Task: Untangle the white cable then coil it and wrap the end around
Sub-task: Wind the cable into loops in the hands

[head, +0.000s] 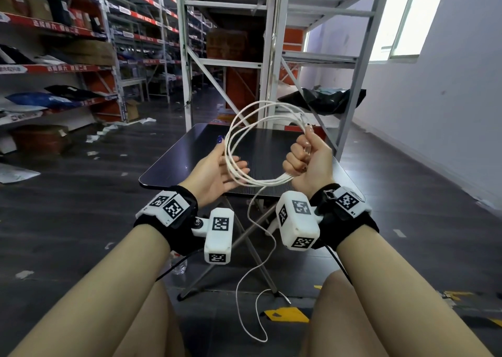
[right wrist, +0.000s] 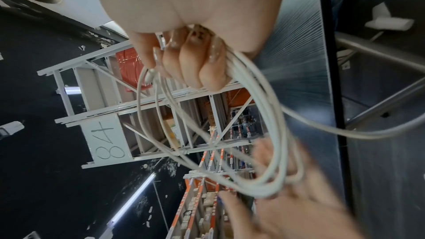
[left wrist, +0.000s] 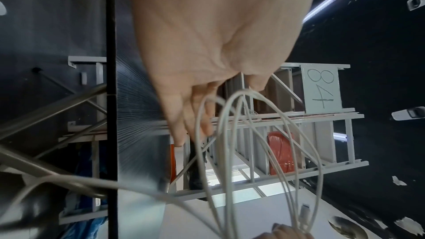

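- Two handwritten digits, "84", marked on the end panel of the grey metal rack (right wrist: 106, 140) that stands behind the black folding table (head: 190, 150); both wrist views show them.
- Red shelf-edge strips (head: 57, 28) on the stocked shelving left of the table carry white print, too small to read.
- Black-and-white square marker tags sit on the wrist units (head: 218, 235), nearer the camera than the table.
- White cable (head: 239, 128): thin, round, gathered into several loose loops held in the air above the table's near half. One strand leaves the bundle at the near edge and hangs in slack curves down past the table's crossed legs toward the floor.
- A white plug end (left wrist: 304, 212) lies alongside the loops close to the gripping fist.
- Right hand (head: 309, 161): fist closed round the bundled strands over the table's right side, thumb uppermost, loops leaving both above and below the fist.
- Left hand (head: 217, 172): palm up over the table's left side, fingers (left wrist: 202, 115) relaxed and spread, the loops' far side draped across them; not clasping.
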